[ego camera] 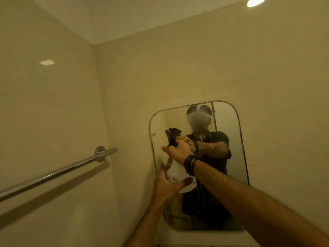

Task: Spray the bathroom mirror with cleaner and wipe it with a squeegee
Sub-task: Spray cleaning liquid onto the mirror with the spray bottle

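Single head view, wide-angle, tilting slightly upward into a wall corner. Mirror (222, 157) sitting close, lower right of frame; towel rail (58, 172) crossing lower left; ceiling light (256, 1) showing upper right.

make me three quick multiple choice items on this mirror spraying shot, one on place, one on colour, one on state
1. The towel bar is mounted
A. on the wall left of the mirror
B. above the mirror
C. on the ceiling

2. The spray bottle has a trigger head coloured
A. red
B. black
C. yellow

3. The left hand
A. hangs idle
B. presses flat on the mirror
C. holds the bottle's lower body

Answers:
1 A, the bar runs along the left wall.
2 B, a dark head tops a white body.
3 C, its fingers wrap the base while the right hand grips the neck.
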{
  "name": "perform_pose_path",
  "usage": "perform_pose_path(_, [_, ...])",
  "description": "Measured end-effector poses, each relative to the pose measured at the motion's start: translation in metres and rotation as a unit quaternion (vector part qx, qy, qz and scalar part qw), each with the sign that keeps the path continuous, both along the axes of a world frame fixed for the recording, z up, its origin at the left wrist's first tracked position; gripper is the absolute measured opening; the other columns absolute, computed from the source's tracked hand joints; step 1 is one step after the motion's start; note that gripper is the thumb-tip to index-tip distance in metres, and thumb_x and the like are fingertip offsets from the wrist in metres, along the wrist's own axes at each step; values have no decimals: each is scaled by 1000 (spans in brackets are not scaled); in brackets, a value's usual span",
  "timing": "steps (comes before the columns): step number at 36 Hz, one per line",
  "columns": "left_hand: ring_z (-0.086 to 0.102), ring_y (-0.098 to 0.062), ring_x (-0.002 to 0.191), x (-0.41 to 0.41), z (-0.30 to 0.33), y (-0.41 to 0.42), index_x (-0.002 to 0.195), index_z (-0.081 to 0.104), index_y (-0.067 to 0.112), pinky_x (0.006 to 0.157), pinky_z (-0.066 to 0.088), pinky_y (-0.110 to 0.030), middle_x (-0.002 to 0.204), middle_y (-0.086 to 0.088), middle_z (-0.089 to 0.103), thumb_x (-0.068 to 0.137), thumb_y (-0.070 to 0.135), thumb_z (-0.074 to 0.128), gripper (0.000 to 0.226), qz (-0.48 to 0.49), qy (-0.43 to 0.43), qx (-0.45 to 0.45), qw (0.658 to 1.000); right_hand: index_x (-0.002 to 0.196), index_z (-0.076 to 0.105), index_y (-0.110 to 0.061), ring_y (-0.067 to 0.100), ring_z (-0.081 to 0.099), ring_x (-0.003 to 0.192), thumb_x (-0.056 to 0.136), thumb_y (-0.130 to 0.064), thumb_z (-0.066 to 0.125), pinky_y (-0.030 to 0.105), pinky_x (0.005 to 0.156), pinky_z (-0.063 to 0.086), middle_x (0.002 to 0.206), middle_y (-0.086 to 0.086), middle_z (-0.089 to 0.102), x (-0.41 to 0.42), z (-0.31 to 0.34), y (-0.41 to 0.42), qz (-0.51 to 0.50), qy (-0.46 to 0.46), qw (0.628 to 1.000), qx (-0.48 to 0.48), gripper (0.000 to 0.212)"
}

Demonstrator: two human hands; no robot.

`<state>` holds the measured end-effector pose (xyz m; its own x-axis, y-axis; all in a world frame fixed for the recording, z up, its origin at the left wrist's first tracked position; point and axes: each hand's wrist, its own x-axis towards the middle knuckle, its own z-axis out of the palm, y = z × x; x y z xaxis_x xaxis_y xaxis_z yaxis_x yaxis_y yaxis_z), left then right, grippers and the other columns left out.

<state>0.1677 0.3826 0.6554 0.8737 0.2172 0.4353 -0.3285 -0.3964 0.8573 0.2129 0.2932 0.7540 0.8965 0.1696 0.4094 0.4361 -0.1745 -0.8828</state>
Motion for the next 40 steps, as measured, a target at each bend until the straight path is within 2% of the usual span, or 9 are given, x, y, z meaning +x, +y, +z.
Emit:
perform_pose_path(2, [61,-8,105,3,3,6,137,47,28,73,52,-13,117,12,61,67,38,93,84,-1,-8,6,1000,86,66,-5,18,65,64,86,-26,70,34,65,60,77,8,68,0,3,4,-18,1,1000,12,21])
perform_pose_path(6, [60,-4,103,6,5,7,131,47,32,66,50,-11,110,17,59,72,32,92,75,-20,-3,-9,1000,101,65,-11,8,59,70,86,-27,70,19,53,46,88,-1,63,5,4,4,-66,-20,997,40,23])
perform_pose_path(11, [58,2,101,13,-4,-7,122,47,39,75,49,-15,108,21,59,71,37,91,68,-65,5,-25,998,93,66,-20,21,67,81,80,-37,71,43,77,60,96,2,65,11,3,-12,-114,-29,992,38,21])
perform_pose_path(15, [63,-15,113,13,-3,-35,130,46,36,98,57,-41,117,11,63,47,61,95,99,-93,28,-36,995,98,66,-24,19,69,78,80,-35,70,40,78,59,91,-1,69,10,3,-40,-160,-25,985,52,22])
perform_pose_path(18, [61,-19,116,14,-1,-55,135,43,35,103,55,-46,124,7,61,20,86,82,131,-113,22,-26,993,105,68,-21,15,69,79,83,-34,68,36,75,59,87,-4,71,3,2,-63,-159,-13,985,70,25])
perform_pose_path(23, [60,-16,116,9,2,-91,134,43,33,96,56,-35,123,8,61,61,48,94,91,-149,35,-22,988,97,69,-25,21,71,75,85,-34,66,42,78,60,86,1,73,-9,3,-98,-178,-19,981,73,16])
perform_pose_path(29, [60,-19,122,7,5,-119,144,44,25,104,56,-46,132,1,62,53,60,94,110,-190,32,-5,981,80,68,-22,17,66,59,85,-25,66,24,51,48,77,1,71,-22,6,-131,-230,-17,968,97,7])
perform_pose_path(35, [64,-12,112,1,3,-131,142,42,30,97,59,-36,123,7,64,55,56,91,103,-222,24,20,974,70,62,-26,14,64,64,88,-26,66,24,56,47,75,-2,67,-28,1,-150,-214,0,974,70,19])
perform_pose_path(40, [62,-5,113,-3,-8,-125,136,42,39,86,54,-18,123,17,62,72,42,91,80,-240,41,49,969,86,69,-23,13,65,85,84,-24,71,37,83,56,88,-6,69,-28,-11,-146,-144,23,989,17,2])
